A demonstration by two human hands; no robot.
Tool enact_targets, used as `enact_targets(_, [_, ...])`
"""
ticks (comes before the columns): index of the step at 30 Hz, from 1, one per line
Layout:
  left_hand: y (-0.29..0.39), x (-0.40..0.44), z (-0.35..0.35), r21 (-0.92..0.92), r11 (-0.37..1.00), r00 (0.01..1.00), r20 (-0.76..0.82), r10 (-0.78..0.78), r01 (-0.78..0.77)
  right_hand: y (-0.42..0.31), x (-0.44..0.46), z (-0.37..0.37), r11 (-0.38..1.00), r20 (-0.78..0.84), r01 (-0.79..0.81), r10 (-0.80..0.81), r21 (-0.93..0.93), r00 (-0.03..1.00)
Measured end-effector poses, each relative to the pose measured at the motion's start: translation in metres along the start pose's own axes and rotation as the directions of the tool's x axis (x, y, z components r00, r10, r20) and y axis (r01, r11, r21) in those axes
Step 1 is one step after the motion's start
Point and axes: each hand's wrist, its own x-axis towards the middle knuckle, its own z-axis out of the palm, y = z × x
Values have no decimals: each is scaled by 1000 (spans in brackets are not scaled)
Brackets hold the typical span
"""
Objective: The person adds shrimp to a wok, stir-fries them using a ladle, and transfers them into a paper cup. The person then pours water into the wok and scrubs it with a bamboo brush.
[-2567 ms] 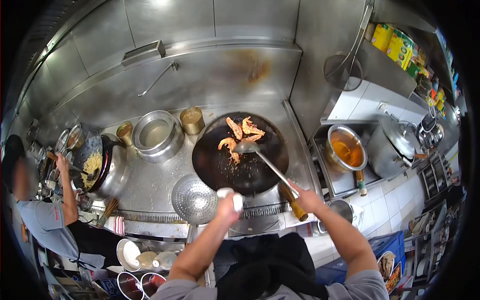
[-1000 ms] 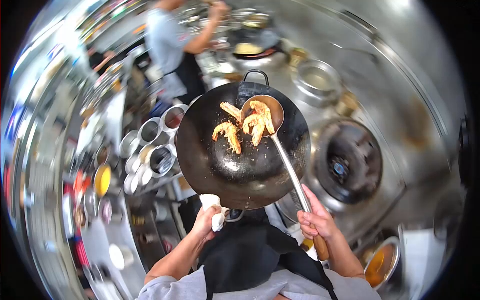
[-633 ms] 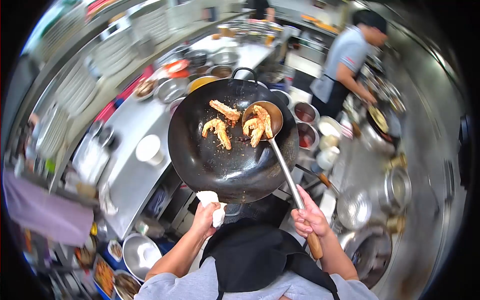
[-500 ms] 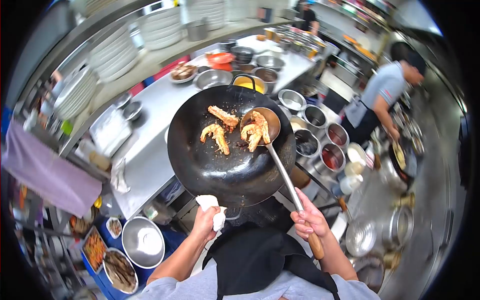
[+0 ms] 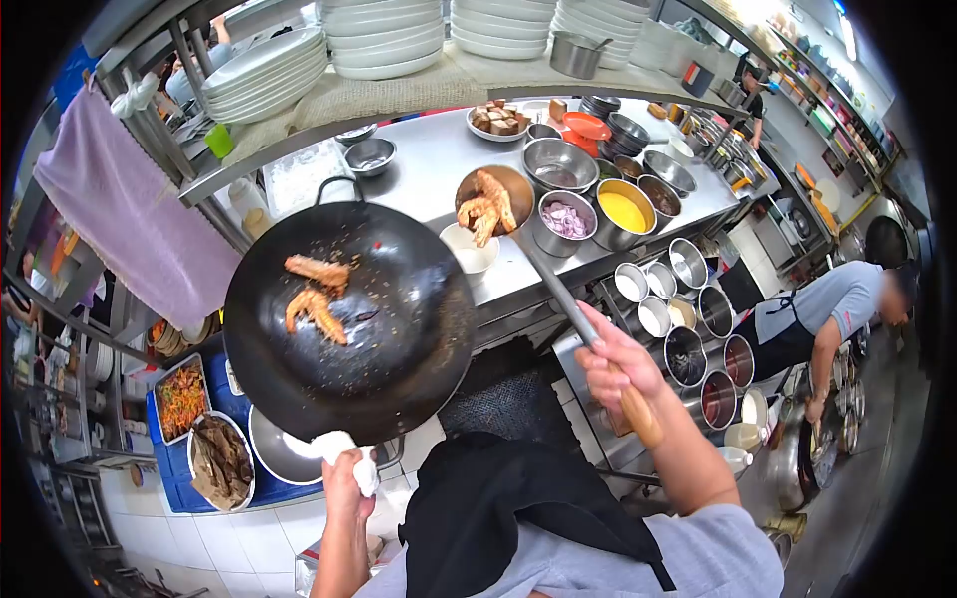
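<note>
My left hand (image 5: pixel 346 486) grips the near rim of a black wok (image 5: pixel 404 319) through a folded white cloth (image 5: pixel 351 460). The wok is held up in the air, tilted, with two orange-brown fried pieces (image 5: pixel 317 314) that look like prawns and some crumbs inside. A long ladle (image 5: pixel 551 281) with a wooden grip is in my closed right hand (image 5: pixel 620 367). Similar fried pieces (image 5: pixel 486 206) fill its bowl, which is outside the wok to the right. Just below the ladle's bowl, a white bowl (image 5: pixel 473 261) stands at the counter edge; its inside is partly hidden.
Pots of sliced onion (image 5: pixel 564 221) and yellow liquid (image 5: pixel 626 207) stand on the steel counter (image 5: pixel 429 140). Stacked plates (image 5: pixel 387 40) line the shelf above. Sauce pots (image 5: pixel 718 397) are at right, near a co-worker (image 5: pixel 827 314) at a stove. Food trays (image 5: pixel 181 399) sit lower left.
My view has turned right. The wok has swung left, and the ladle with its fried pieces has lifted out of it toward the counter, over the white bowl's area.
</note>
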Motion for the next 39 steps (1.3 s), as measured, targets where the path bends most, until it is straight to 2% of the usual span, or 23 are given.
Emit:
enact_targets(3, [-13,-9,-11,-52,998,993,-110,32,-38,-17,22,-10,994,-66,-101,99,-31,993])
enact_targets(6, [-19,-29,-2,-118,993,978,-205,-24,-1,-29,36,-17,950,-164,-186,148,-250,975])
enact_targets(7, [-24,-33,1,-128,992,976,-218,-21,-7,-28,39,-18,946,-159,-199,161,-257,974])
enact_targets(9, [-35,-37,6,-199,980,968,-243,-64,14,-21,43,-23,721,-326,-265,58,-640,944])
enact_targets(11, [-47,-39,10,-221,975,965,-250,-73,16,-6,45,-48,531,-324,-275,2,-802,946])
enact_targets(13, [-55,-41,20,-289,957,965,-244,-95,21,21,47,-96,479,-287,-246,-13,-843,958])
enact_targets(14, [-59,-43,25,-301,953,964,-253,-81,1,45,59,-146,117,-12,22,-284,-993,959])
enact_targets(16, [-66,-47,29,-305,952,959,-271,-88,1,65,59,-186,-175,-46,-109,-333,-978,942])
enact_targets(17, [-69,-51,32,-304,953,957,-276,-93,5,66,58,-200,-173,-45,-105,-319,-979,947])
enact_targets(19, [-72,-60,46,-269,962,951,-306,-49,-37,60,67,-231,-380,-59,-190,-330,-905,942])
enact_targets(22, [-81,-68,57,-224,974,943,-330,-46,-31,30,69,-228,-433,58,-98,-332,-896,942])
enact_targets(25, [-95,-74,73,-198,978,931,-364,-8,-70,5,65,-223,-466,109,-68,-342,-882,933])
enact_targets(29, [-112,-80,92,-231,970,918,-395,-21,-77,-23,66,-208,-410,80,-34,-259,-911,963])
enact_targets(31, [-111,-79,94,-296,955,941,-328,-88,-14,-25,55,-190,-391,59,-44,-247,-919,967])
enact_targets(34, [-114,-60,94,-304,952,946,-313,-81,-19,-18,28,-168,-215,302,242,-318,-946,898])
enact_targets(35, [-115,-50,88,-311,950,954,-290,-72,-23,-15,12,-154,-215,315,257,-311,-942,897])
enact_targets(37, [-99,-42,94,-310,950,966,-252,-55,-27,-9,-16,-139,14,115,117,-94,-993,989])
enact_targets(39, [-82,-40,97,-363,932,966,-235,-108,16,8,-26,-161,-162,236,227,-41,-960,971])
